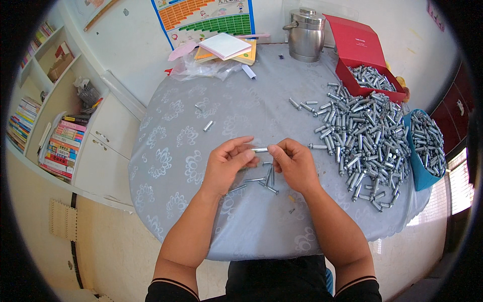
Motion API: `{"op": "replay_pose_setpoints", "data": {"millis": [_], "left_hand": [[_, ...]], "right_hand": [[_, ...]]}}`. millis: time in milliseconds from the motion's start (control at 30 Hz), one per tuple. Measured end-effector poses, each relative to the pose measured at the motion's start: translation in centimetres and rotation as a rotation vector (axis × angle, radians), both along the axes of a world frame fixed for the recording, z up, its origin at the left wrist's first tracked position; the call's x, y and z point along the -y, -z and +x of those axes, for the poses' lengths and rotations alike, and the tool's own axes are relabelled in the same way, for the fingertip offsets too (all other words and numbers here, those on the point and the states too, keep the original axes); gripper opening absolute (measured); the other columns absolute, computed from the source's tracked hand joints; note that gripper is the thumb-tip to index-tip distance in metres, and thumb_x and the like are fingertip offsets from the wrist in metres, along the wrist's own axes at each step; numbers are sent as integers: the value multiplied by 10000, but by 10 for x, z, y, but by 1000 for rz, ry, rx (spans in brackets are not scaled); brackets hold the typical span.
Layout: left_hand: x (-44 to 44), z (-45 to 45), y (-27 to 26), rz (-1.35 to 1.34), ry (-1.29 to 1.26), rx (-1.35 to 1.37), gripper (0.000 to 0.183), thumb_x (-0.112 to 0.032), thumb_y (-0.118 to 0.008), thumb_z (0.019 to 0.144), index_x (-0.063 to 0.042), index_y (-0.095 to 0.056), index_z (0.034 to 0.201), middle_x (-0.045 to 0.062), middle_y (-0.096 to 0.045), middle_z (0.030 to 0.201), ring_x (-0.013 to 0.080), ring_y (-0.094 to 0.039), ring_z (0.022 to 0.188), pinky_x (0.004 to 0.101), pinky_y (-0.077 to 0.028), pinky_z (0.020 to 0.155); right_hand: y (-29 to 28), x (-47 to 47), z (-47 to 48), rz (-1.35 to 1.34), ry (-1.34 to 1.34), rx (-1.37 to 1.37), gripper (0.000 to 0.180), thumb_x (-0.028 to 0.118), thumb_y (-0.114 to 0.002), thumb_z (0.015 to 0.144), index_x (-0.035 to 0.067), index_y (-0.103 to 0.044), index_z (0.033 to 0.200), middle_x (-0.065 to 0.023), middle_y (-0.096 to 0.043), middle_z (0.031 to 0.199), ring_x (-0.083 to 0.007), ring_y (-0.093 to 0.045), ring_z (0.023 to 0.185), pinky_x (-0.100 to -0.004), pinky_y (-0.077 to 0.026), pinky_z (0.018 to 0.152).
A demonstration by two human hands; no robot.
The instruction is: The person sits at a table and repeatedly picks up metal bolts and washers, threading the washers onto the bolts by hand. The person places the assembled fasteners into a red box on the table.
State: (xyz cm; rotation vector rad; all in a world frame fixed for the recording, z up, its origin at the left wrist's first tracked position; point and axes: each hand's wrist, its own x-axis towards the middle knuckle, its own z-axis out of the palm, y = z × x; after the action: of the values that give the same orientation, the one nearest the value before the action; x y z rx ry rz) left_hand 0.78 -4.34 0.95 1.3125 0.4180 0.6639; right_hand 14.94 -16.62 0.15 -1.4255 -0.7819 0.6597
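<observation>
A metal expansion bolt [260, 150] lies level between my two hands, above the cloth-covered table. My right hand [292, 160] pinches its right end between thumb and finger. At the bolt's left end is my left hand [232, 160], thumb and fingertips close around it, the fingers partly blurred; whether it grips cannot be told. Below the hands, several loose bolts [271, 188] without sleeves lie on the cloth. To the right spreads a big pile of sleeved expansion bolts [362, 132]. One more sleeved bolt [208, 125] lies alone beyond my left hand.
A red box [400, 93] of bolts stands behind the pile, and a teal container [422, 183] full of them at its right. At the back are a steel pot [307, 36] with a lid, a spiral notebook [225, 45] on books, and a plastic bag [188, 70].
</observation>
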Motion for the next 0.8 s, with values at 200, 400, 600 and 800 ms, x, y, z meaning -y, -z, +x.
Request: {"op": "replay_pose_setpoints", "data": {"millis": [200, 400, 600, 800], "left_hand": [[-7, -4, 2, 54, 39, -58, 232, -52, -653, 910, 41, -651, 1123, 125, -701, 900, 184, -695, 791, 305, -594, 718], [-6, -2, 5, 23, -3, -111, 198, -16, -654, 898, 57, -666, 1082, 129, -701, 920, 160, -677, 798, 291, -573, 734], [-6, -4, -5, -66, 26, -226, 164, -10, -655, 898, 52, -676, 1049, 115, -702, 872, 153, -674, 785, 277, -566, 730], [3, 4, 1, 59, -102, 19, 172, -27, -659, 898, 40, -673, 1056, 113, -707, 872, 163, -683, 752, 288, -571, 692]], "right_hand": [[1, -1, -3, 8, 5, 7, 283, 225, -669, 947, -8, -612, 796, -6, -566, 630, -68, -492, 568, -239, -397, 501], [-3, 1, -5, -80, -10, 46, 305, 253, -669, 946, -9, -619, 798, -13, -566, 624, -71, -489, 570, -246, -398, 502], [2, 1, -5, -88, -26, 34, 328, 274, -656, 954, -7, -619, 788, -18, -568, 623, -76, -493, 574, -257, -407, 509], [3, 0, -5, -68, -20, 8, 332, 278, -654, 955, -6, -615, 789, -21, -571, 625, -77, -497, 576, -257, -412, 513]]}}
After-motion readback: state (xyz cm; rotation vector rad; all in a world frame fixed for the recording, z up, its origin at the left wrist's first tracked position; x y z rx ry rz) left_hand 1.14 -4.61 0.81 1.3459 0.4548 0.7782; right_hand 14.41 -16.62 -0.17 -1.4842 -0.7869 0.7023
